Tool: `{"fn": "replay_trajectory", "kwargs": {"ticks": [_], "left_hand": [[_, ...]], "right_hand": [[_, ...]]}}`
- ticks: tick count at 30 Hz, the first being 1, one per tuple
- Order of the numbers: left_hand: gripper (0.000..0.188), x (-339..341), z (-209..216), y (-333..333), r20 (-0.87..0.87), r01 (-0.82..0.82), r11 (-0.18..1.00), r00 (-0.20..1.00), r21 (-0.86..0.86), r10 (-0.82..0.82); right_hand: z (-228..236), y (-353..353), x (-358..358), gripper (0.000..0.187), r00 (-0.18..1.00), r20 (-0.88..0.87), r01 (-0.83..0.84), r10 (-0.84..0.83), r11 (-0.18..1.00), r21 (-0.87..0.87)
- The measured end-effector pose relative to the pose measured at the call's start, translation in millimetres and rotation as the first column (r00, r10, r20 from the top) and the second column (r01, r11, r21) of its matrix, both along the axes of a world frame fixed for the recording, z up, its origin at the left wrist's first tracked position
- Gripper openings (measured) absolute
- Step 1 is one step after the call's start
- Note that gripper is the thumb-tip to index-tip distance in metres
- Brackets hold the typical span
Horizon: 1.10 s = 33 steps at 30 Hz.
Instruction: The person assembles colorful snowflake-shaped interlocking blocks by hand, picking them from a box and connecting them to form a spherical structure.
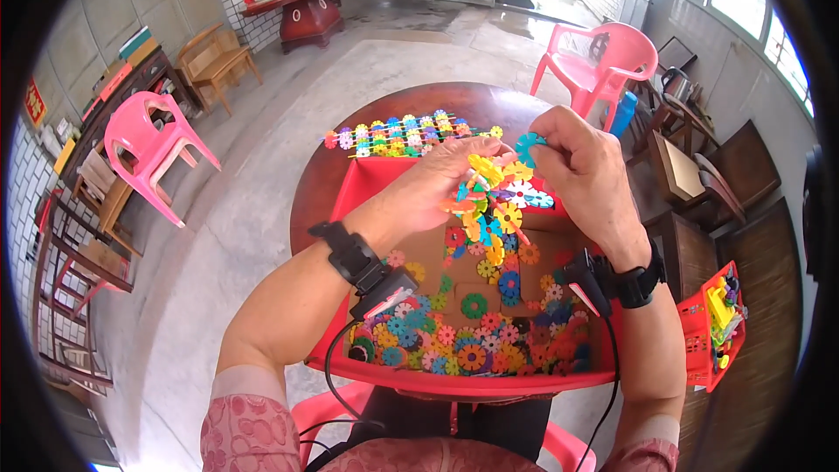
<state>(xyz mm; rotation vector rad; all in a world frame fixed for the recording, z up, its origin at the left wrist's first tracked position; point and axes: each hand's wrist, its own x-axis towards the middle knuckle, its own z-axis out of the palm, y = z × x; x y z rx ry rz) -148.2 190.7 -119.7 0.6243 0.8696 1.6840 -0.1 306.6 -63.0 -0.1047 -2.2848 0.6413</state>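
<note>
Your left hand was partly closed on a cluster of interlocked flower-shaped discs. Your right hand, nearly closed, pinched a blue disc just beside that cluster. Below both hands stood a red box of loose discs; beyond them, a multicoloured lattice rested on the tabletop.

A cluster of flower-shaped plastic discs, slotted together at differing angles, is held aloft just right of centre in the frame, its yellow, orange, white, blue and green pieces fanning out irregularly, with yellow at the top and more yellow hanging toward the bottom. A single teal-blue disc, notched around its edge, is gripped just above and to the right, its face turned largely toward the camera.
</note>
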Motion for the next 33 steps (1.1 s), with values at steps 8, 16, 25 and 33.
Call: {"fn": "replay_trajectory", "kwargs": {"ticks": [8,16,25,33], "left_hand": [[0.026,4.9,-0.3,2.6,0.105,0.017,1.000,0.994,-0.009,-0.016],[0.026,10.1,0.3,-0.8,-0.153,0.031,0.998,0.987,-0.059,-0.040],[0.064,9.2,10.6,-9.7,-0.813,0.029,0.993,0.578,0.112,0.074],[0.052,12.8,10.6,-7.3,-0.966,-0.170,0.951,-0.019,0.257,0.258]], "right_hand": [[2.2,-1.0,2.4,0.011,1.000,0.020,0.021,-0.021,0.999,-0.027],[-6.0,2.8,0.4,0.011,0.995,0.089,-0.044,0.034,0.992,0.119],[2.3,4.5,5.0,0.012,0.997,0.033,-0.070,0.065,0.983,0.167],[-6.5,2.1,-1.8,0.012,0.996,0.087,-0.010,0.000,0.994,0.109]]}}
